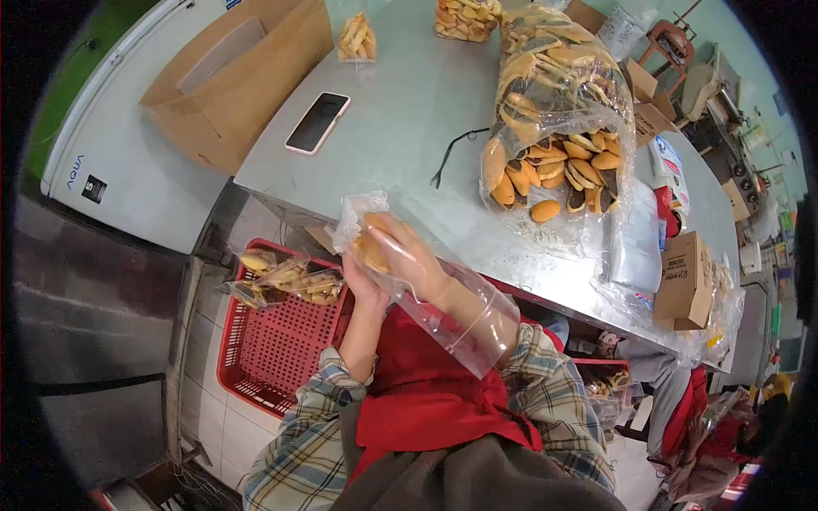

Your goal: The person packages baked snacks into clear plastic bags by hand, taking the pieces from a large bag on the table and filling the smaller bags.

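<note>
My right hand (417, 260) is inside a clear plastic bag (481, 332), whose open end reaches back over my forearm. Its fingers are wrapped round some golden-brown cookies (370, 253) at the bag's far, lace-printed end. From outside, my left hand (363, 281) grips the same end from below; some of its fingers are hidden behind the bag. Ahead to the right, a large clear sack (558, 64) lies on its side, with many oval cookies with dark undersides (545, 210) at its mouth.
A steel table (409, 111) bears a phone (318, 123), a black tie (456, 153), filled bags (357, 39) and a small carton (684, 281). Below left, a red basket (281, 358) holds packed bags (294, 279). A large paper bag (230, 85) stands at left. Another person's leg (660, 375) shows at right.
</note>
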Demonstrator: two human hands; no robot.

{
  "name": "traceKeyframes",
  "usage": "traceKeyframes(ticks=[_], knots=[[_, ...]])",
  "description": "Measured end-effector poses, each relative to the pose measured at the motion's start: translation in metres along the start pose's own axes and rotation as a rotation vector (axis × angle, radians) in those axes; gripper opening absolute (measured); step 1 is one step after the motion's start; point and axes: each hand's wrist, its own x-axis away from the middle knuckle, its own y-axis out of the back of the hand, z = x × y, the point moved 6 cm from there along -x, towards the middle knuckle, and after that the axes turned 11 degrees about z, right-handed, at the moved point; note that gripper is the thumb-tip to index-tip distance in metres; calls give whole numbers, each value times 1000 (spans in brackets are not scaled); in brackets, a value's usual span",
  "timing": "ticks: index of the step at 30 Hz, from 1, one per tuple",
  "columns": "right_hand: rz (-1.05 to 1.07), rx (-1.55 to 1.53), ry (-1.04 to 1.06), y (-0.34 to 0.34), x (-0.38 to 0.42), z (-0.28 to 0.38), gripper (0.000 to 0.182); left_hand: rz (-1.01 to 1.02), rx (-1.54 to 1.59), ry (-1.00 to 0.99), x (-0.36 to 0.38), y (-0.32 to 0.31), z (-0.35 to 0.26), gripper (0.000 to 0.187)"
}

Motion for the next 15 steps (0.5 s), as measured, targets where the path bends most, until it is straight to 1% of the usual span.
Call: traceKeyframes(ticks=[2,4,5,6,7,9,10,11,12,13,15], knots=[[30,21,-12,0,-3,5,51,9,57,2,-2,3,8,61],[10,259,-42,8,10,13,52,13,117,5,-7,9,15,61],[4,381,-60,14,17,19,53,-29,120,-11,-8,15,13,61],[-62,407,13,36,24,34,40,-72,122,-30,-8,15,4,62],[45,278,-56,42,37,22,35,-117,127,-56,-9,17,-5,62],[255,5,-182,49,74,-8,26,-154,62,-215,-14,32,-33,61],[-10,91,-162,73,95,-34,16,-218,53,-261,-13,34,-44,61],[-177,293,-243,97,114,-68,13,-285,43,-309,-11,35,-55,60],[-328,345,-532,131,123,-100,12,-320,47,-320,-11,38,-60,60],[-391,268,-702,158,133,-134,23,-301,45,-297,-12,39,-56,60],[-189,798,-610,181,143,-164,36,-265,41,-261,-13,43,-47,59]])
